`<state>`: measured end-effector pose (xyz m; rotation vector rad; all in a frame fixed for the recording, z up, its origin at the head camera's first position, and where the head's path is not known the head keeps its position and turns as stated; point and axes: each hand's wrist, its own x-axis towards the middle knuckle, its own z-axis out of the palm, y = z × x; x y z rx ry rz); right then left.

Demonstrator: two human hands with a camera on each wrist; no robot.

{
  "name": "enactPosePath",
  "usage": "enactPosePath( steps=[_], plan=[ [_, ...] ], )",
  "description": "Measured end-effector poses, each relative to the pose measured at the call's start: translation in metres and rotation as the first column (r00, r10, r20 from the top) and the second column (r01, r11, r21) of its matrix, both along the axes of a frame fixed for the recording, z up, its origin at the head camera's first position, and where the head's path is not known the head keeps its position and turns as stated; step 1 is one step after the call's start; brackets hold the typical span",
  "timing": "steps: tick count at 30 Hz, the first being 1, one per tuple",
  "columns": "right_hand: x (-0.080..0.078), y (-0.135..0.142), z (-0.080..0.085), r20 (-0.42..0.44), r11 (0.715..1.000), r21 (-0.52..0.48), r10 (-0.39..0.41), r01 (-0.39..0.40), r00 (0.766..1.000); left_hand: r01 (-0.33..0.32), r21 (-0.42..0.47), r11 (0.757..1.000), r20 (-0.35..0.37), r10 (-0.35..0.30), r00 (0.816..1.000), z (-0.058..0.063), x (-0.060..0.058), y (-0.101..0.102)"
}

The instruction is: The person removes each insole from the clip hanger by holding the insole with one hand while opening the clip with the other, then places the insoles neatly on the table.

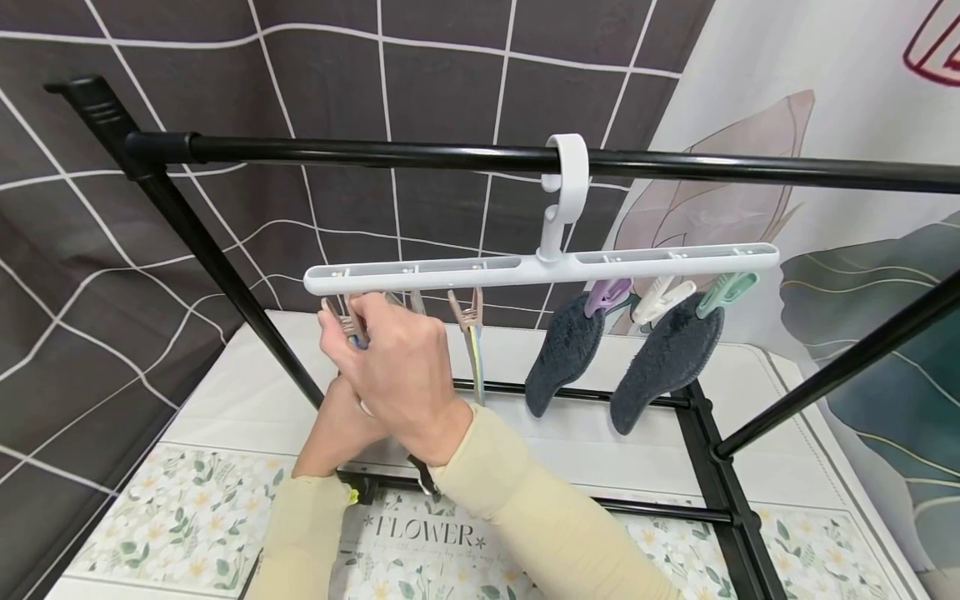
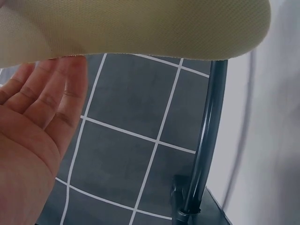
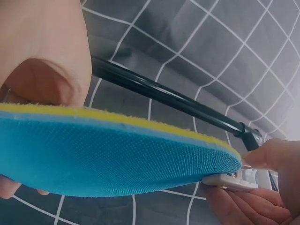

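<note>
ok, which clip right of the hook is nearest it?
The purple clip, holding the left dark insole; the white clip and mint-green clip sit farther right along the white bar.

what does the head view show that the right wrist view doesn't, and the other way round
Only the head view shows the white hook over the rail, two dark grey insoles hanging from clips, and the flower-patterned mat.

Only the right wrist view shows the broad blue face of an insole.

Both show the left hand and right hand, black poles and the dark checked cloth behind.
</note>
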<state>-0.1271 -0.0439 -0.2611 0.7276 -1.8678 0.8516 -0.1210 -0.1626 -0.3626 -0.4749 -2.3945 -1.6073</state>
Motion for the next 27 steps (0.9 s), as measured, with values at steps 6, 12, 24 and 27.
enactPosePath(
  steps=[6,12,24,27],
  plan=[
    [-0.002,0.002,0.001,-0.016,1.0,0.004,-0.025,0.025,1.0,0.061,0.03,0.998,0.011,-0.061,0.998,-0.004,-0.002,-0.002],
    [-0.003,0.004,0.001,-0.016,1.0,0.002,-0.021,0.021,1.0,0.079,0.052,0.996,0.024,-0.08,0.997,-0.004,-0.004,-0.002],
    [-0.005,0.007,0.003,-0.005,1.0,-0.017,-0.012,0.012,1.0,0.093,0.004,0.996,0.03,-0.093,0.995,-0.004,-0.005,-0.002],
    [-0.005,0.008,0.004,-0.004,1.0,-0.024,-0.006,0.005,1.0,0.094,-0.004,0.996,0.043,-0.094,0.995,-0.011,-0.009,-0.003]
  ],
)
